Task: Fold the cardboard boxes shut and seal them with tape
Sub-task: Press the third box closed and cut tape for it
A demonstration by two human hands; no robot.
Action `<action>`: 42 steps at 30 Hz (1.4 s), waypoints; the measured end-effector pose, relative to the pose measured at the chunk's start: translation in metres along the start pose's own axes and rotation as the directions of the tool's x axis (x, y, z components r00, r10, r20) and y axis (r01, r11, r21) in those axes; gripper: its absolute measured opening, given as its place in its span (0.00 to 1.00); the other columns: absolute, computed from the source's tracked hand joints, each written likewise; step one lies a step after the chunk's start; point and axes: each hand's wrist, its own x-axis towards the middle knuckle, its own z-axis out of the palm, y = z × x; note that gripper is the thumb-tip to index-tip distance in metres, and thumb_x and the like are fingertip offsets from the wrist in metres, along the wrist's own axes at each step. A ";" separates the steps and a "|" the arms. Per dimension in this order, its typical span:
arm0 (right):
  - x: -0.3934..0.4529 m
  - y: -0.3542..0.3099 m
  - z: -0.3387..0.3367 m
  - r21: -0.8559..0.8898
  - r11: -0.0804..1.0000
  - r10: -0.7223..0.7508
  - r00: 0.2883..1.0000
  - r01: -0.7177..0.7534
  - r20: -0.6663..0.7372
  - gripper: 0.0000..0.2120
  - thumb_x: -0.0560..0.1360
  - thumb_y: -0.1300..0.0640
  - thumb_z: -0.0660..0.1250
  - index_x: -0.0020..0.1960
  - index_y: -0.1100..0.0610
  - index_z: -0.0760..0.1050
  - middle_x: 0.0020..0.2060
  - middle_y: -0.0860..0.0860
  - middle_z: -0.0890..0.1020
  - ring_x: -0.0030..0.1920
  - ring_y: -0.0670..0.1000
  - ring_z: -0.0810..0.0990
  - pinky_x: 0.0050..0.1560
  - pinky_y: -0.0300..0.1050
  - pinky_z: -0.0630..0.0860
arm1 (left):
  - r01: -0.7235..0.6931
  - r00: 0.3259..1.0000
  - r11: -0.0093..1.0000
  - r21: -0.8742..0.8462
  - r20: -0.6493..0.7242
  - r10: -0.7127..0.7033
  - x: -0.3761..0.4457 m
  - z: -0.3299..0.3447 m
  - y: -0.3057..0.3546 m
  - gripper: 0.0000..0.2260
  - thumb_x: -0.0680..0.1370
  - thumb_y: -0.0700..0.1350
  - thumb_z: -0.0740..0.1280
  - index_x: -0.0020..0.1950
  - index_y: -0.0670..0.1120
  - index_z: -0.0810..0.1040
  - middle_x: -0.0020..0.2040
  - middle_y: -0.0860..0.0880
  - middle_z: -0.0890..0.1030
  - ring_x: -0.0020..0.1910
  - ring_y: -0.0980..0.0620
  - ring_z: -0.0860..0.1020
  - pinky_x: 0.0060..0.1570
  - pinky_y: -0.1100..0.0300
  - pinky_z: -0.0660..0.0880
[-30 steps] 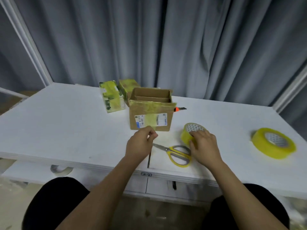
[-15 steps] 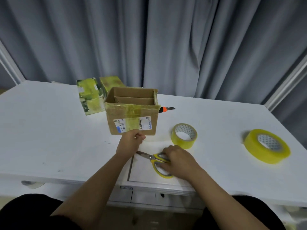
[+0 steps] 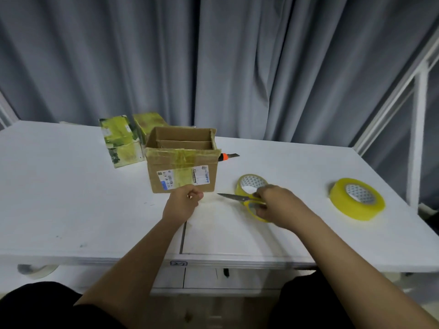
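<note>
Cardboard, brown: one open box stands mid-table, flaps up, old yellow tape across its front. Behind it to the left, two small taped boxes. Left hand sits just in front of the open box, fingers curled, thumb and finger pinched; what they pinch is too small to tell. Right hand grips the yellow-handled scissors, blades pointing left. Two tape rolls: small one just behind the right hand, large one far right. One orange cutter behind the open box. White table.
</note>
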 end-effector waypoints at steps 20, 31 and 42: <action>0.057 -0.014 -0.063 -0.505 0.845 -0.142 0.985 0.174 0.101 0.17 0.72 0.48 0.65 0.58 0.55 0.71 0.55 0.51 0.76 0.56 0.53 0.72 0.48 0.41 0.62 | 0.097 0.993 0.972 0.213 -0.083 -0.081 0.010 0.008 0.001 0.04 0.79 0.45 0.64 0.46 0.49 0.77 0.45 0.52 0.80 0.45 0.50 0.77 0.44 0.58 0.69; 0.088 -0.042 -0.042 -0.657 0.707 -0.110 0.958 0.263 0.265 0.17 0.75 0.49 0.65 0.61 0.54 0.74 0.55 0.50 0.77 0.57 0.52 0.73 0.53 0.41 0.66 | -0.001 0.997 0.978 0.207 -0.078 0.018 0.009 0.003 0.002 0.04 0.79 0.46 0.64 0.45 0.49 0.77 0.43 0.53 0.80 0.44 0.51 0.78 0.42 0.60 0.70; 0.085 -0.037 -0.030 -0.643 0.715 -0.114 0.954 0.273 0.278 0.04 0.76 0.62 0.64 0.41 0.57 0.72 0.35 0.49 0.72 0.31 0.49 0.70 0.30 0.39 0.61 | -0.053 0.995 0.941 0.335 -0.067 0.080 0.008 -0.006 0.011 0.05 0.80 0.44 0.62 0.45 0.50 0.75 0.47 0.53 0.79 0.44 0.53 0.74 0.42 0.59 0.70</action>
